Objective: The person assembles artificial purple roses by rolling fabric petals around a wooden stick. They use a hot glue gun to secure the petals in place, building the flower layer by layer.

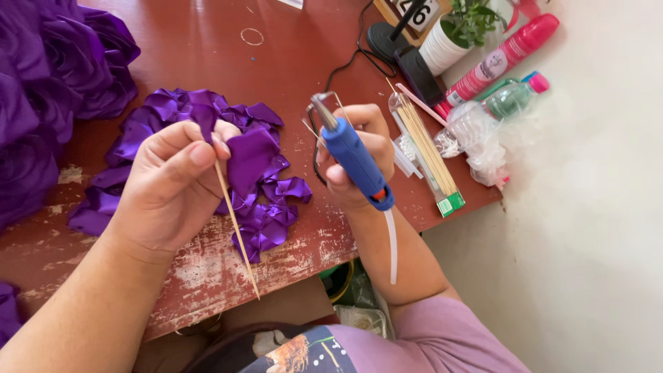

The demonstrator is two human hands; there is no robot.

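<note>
Leftmost, I see finished purple satin fabric roses (48, 76) bunched at the far edge of the worn red-painted wooden surface (214, 266), whose paint is scraped pale along the near edge. Just right of them lies a loose heap of cut purple satin petals (266, 221), spread from the middle of the surface toward its near edge. Over that heap my left hand (173, 186) is closed, thumb and fingers pinching a folded purple satin petal piece (252, 157) against the top of a thin wooden skewer (237, 231); the skewer slants down and to the right, its point hanging past the near edge of the surface. Next comes my right hand (356, 155), wrapped tight around a blue hot glue gun (352, 155) with a metal nozzle (322, 110) aimed up and away from me, just beside the petal piece but not touching it. A pale translucent glue stick (392, 245) pokes out of the gun's back end toward my forearm. Further right a clear packet of wooden skewers (428, 148) lies on the surface, then a crumpled clear plastic bag (476, 138), a pink spray can (501, 59) and a green plastic bottle with a pink cap (514, 97) near the right edge, with a small white-potted green plant (456, 31) behind them.
</note>
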